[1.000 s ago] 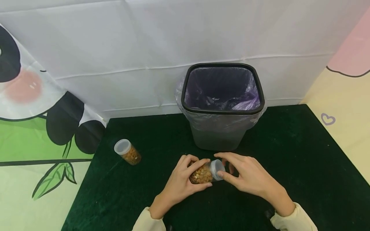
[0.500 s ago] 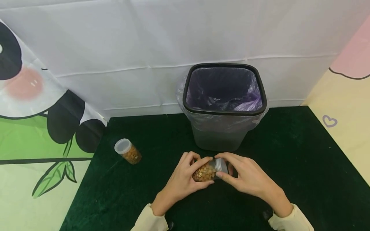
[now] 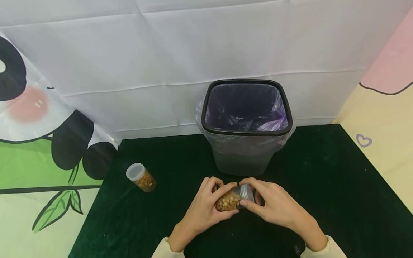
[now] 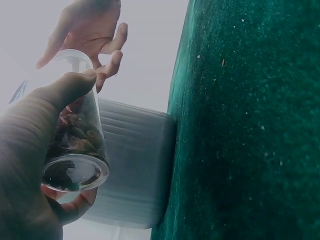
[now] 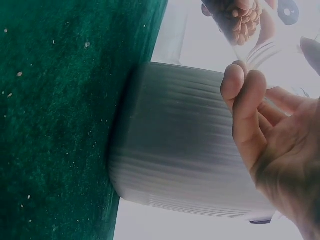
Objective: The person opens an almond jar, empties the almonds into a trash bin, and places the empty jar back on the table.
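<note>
A small clear jar (image 3: 227, 201) holding golden-brown pieces, which look like nuts or seeds, lies nearly sideways between the hands. My left hand (image 3: 203, 211) grips its body, thumb on the near side and fingers around the far side. My right hand (image 3: 277, 205) holds the ribbed, translucent lid (image 3: 246, 193) between thumb and fingers. In the left wrist view, the jar's base (image 4: 75, 172) faces the camera. Glare washes out much of the lid in the right wrist view, where the jar's contents (image 5: 245, 22) show at the top.
Another lidded jar (image 3: 145, 181) with similar contents stands tilted-looking at the left of the dark green cloth (image 3: 155, 222). Behind the hands is a grey bin (image 3: 243, 161) with a black rim and a clear-purple liner. A white sheet (image 3: 145, 53) hangs behind.
My right thumb and fingers have come in round the lid, and the jar has shifted slightly right. The lid's end face has turned away from view. The head view has tilted a little.
</note>
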Available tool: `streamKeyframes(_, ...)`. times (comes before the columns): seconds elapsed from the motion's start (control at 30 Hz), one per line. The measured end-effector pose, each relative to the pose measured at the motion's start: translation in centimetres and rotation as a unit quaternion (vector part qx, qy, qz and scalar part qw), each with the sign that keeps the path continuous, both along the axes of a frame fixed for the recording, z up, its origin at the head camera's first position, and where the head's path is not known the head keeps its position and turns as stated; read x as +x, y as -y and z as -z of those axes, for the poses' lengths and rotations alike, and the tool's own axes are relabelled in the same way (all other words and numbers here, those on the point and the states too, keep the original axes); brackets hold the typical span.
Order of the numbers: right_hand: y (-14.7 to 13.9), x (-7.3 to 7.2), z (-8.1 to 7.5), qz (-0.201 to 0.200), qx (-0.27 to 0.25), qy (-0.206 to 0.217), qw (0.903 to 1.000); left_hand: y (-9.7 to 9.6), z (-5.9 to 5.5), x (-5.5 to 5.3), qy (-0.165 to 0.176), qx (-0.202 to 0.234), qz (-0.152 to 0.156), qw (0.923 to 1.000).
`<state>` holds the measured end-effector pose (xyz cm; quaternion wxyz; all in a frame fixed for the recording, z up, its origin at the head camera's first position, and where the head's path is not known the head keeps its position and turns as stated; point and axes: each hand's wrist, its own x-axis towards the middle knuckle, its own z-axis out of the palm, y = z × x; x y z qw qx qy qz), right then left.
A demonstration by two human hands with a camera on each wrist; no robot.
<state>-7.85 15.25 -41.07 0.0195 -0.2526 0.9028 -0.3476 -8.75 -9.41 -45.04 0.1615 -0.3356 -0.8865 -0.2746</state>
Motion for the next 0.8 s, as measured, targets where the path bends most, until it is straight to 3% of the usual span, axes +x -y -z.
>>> streamKeyframes(0.33,-0.4,-0.3,-0.4,0.006,-0.002,0.002,1.0,-0.2,-0.8,-0.8,-0.003,-0.008,0.016,0.9998)
streamKeyframes(0.8,-0.4,0.9,0.6,-0.021,-0.039,-0.054,0.9975,-0.4,-0.2,0.1,-0.053,0.023,0.023,0.998)
